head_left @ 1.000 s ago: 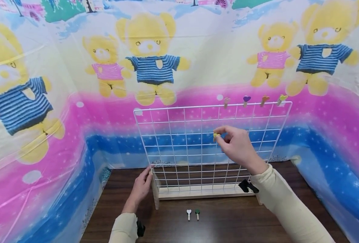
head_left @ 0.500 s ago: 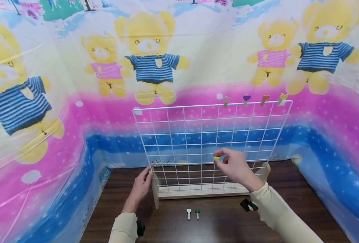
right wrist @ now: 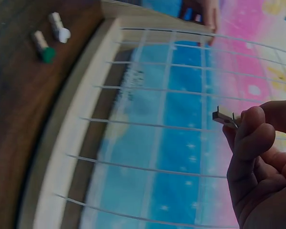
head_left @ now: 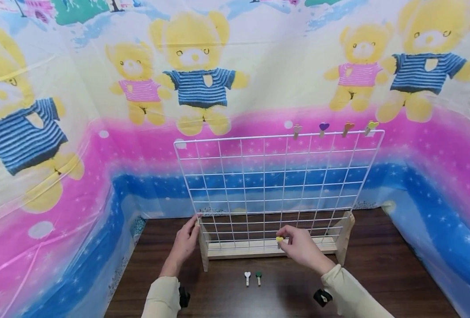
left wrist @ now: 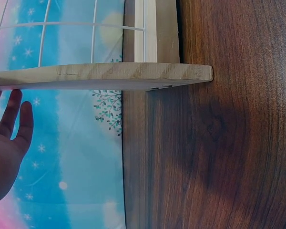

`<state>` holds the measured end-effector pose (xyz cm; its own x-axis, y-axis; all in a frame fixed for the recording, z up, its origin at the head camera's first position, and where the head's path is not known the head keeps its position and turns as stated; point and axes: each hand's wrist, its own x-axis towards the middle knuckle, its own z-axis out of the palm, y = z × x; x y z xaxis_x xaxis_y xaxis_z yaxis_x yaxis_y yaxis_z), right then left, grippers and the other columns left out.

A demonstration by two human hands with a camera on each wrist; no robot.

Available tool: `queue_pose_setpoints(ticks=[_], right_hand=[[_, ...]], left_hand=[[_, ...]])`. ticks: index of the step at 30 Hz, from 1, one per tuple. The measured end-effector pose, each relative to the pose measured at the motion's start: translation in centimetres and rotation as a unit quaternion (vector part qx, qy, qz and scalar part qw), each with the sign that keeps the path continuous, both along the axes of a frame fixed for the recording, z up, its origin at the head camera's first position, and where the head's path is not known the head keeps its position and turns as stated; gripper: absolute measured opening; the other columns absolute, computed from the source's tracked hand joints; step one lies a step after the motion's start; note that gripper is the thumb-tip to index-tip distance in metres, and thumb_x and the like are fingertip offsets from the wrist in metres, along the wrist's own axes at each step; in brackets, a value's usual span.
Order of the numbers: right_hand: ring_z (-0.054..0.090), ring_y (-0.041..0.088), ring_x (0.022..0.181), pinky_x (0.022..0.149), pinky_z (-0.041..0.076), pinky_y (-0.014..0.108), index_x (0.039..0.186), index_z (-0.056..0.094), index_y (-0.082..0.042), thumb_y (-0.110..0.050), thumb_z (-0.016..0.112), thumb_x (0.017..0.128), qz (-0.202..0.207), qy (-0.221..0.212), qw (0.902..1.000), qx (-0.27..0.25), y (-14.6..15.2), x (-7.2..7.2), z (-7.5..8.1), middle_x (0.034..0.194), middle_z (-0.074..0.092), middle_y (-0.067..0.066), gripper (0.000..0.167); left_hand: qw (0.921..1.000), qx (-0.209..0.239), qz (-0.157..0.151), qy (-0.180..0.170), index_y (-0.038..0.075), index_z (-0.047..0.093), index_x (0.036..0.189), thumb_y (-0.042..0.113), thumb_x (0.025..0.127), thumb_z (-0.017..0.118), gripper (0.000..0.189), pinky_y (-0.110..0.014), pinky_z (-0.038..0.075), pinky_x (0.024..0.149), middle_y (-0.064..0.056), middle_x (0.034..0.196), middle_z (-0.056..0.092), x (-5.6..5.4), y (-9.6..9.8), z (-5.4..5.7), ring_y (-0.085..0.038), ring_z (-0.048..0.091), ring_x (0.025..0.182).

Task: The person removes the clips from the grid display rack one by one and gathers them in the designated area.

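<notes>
Thumb and fingers of my right hand pinch a small clothespin with a yellow heart, low in front of the white wire grid. Its wooden tip sticks out past the fingertips in the right wrist view. At the grid's left end, my left hand rests with extended fingers against the wooden side support. On the table lie two clothespins side by side, one with a white heart and one with a green head.
Along the grid's top bar, toward the right, stand clipped pins with a pale heart, a purple heart, an orange heart and a yellow-green heart. A bear-print cloth hangs behind the dark wooden table.
My right hand has come down from the grid's middle to near its base, still pinching the yellow-heart clothespin. The left hand stays at the side support.
</notes>
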<state>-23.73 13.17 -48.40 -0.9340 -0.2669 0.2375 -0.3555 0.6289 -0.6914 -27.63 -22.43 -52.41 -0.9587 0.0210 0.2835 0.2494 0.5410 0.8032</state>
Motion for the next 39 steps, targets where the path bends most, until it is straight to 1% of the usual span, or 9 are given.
queue_pose_setpoints(ticks=[4, 8, 13, 16, 21, 26, 29, 35, 39], right_hand=[[0.047, 0.003, 0.049, 0.045, 0.04, 0.023, 0.095, 0.067, -0.01, -0.007, 0.068, 0.083, 0.021, 0.002, 0.9997, 0.011, -0.3, 0.1, -1.9, 0.081, 0.063, -0.004, 0.013], [0.048, 0.002, 0.052, 0.049, 0.042, 0.023, 0.093, 0.068, -0.011, -0.007, 0.069, 0.082, 0.045, 0.006, 0.9987, 0.022, -0.4, 0.0, -3.6, 0.083, 0.066, -0.001, 0.011], [0.055, 0.002, 0.063, 0.058, 0.046, 0.023, 0.089, 0.068, -0.011, -0.004, 0.07, 0.081, 0.072, 0.01, 0.9968, 0.033, -0.5, -0.2, -5.7, 0.085, 0.066, -0.003, 0.011], [0.06, 0.006, 0.071, 0.062, 0.049, 0.023, 0.089, 0.068, -0.009, -0.002, 0.069, 0.081, 0.087, -0.005, 0.9958, 0.027, -0.6, -0.3, -6.7, 0.085, 0.065, -0.002, 0.011], [0.058, 0.006, 0.071, 0.061, 0.048, 0.024, 0.092, 0.069, -0.007, -0.005, 0.067, 0.084, 0.101, -0.034, 0.9934, 0.042, -0.7, -0.5, -7.9, 0.083, 0.064, -0.004, 0.008], [0.055, 0.004, 0.066, 0.059, 0.045, 0.025, 0.094, 0.07, -0.004, -0.006, 0.065, 0.086, 0.105, -0.049, 0.9917, 0.056, -0.8, -0.5, -8.9, 0.08, 0.063, -0.005, 0.009], [0.054, 0.004, 0.066, 0.058, 0.045, 0.025, 0.094, 0.07, -0.004, -0.006, 0.065, 0.085, 0.105, -0.051, 0.9916, 0.056, -0.8, -0.7, -9.5, 0.079, 0.063, -0.006, 0.01], [0.057, 0.006, 0.069, 0.061, 0.047, 0.026, 0.09, 0.069, -0.007, -0.005, 0.067, 0.083, 0.1, -0.042, 0.9925, 0.057, -1.0, -1.1, -10.7, 0.078, 0.063, -0.005, 0.008], [0.057, 0.008, 0.069, 0.061, 0.047, 0.026, 0.09, 0.069, -0.006, -0.003, 0.067, 0.081, 0.102, -0.046, 0.9923, 0.053, -1.3, -1.2, -11.5, 0.078, 0.063, -0.004, 0.01]], left_hand=[[1.0, -0.003, 0.001, 0.001, 0.013, 0.048, 0.139, 0.016, 0.102, 0.045, 0.038, -0.053, 0.042, 0.09, -0.018, 0.138, 0.047, 0.1, 0.0, 0.0, -0.034, 0.051, 0.117], [1.0, -0.002, -0.001, 0.002, 0.013, 0.047, 0.14, 0.017, 0.102, 0.044, 0.038, -0.053, 0.042, 0.09, -0.018, 0.14, 0.046, 0.1, 0.0, 0.1, -0.035, 0.05, 0.117], [1.0, -0.002, 0.0, -0.004, 0.013, 0.047, 0.14, 0.018, 0.102, 0.044, 0.039, -0.053, 0.042, 0.091, -0.017, 0.14, 0.045, 0.1, 0.0, -0.1, -0.034, 0.05, 0.118], [1.0, -0.002, -0.002, -0.004, 0.013, 0.046, 0.14, 0.018, 0.102, 0.044, 0.039, -0.053, 0.041, 0.092, -0.018, 0.14, 0.045, 0.1, 0.0, -0.3, -0.034, 0.049, 0.119], [1.0, 0.0, -0.003, 0.002, 0.011, 0.047, 0.14, 0.016, 0.102, 0.045, 0.038, -0.054, 0.04, 0.093, -0.018, 0.139, 0.046, 0.0, -0.1, -0.2, -0.034, 0.048, 0.12], [0.9999, -0.009, -0.001, 0.011, 0.01, 0.048, 0.139, 0.015, 0.102, 0.045, 0.038, -0.051, 0.043, 0.088, -0.019, 0.136, 0.049, -0.2, -0.1, -0.3, -0.033, 0.053, 0.114], [0.9999, -0.01, -0.001, 0.014, 0.011, 0.049, 0.138, 0.015, 0.101, 0.045, 0.037, -0.05, 0.043, 0.087, -0.019, 0.134, 0.05, -0.2, -0.1, -0.3, -0.033, 0.054, 0.112], [0.9998, -0.008, -0.001, 0.019, 0.008, 0.049, 0.138, 0.015, 0.101, 0.046, 0.038, -0.051, 0.043, 0.086, -0.02, 0.134, 0.051, -0.2, -0.2, -0.3, -0.033, 0.054, 0.111], [0.9997, -0.01, -0.003, 0.022, 0.008, 0.049, 0.138, 0.015, 0.101, 0.046, 0.037, -0.051, 0.044, 0.086, -0.02, 0.133, 0.051, -0.2, -0.1, -0.3, -0.033, 0.055, 0.11]])
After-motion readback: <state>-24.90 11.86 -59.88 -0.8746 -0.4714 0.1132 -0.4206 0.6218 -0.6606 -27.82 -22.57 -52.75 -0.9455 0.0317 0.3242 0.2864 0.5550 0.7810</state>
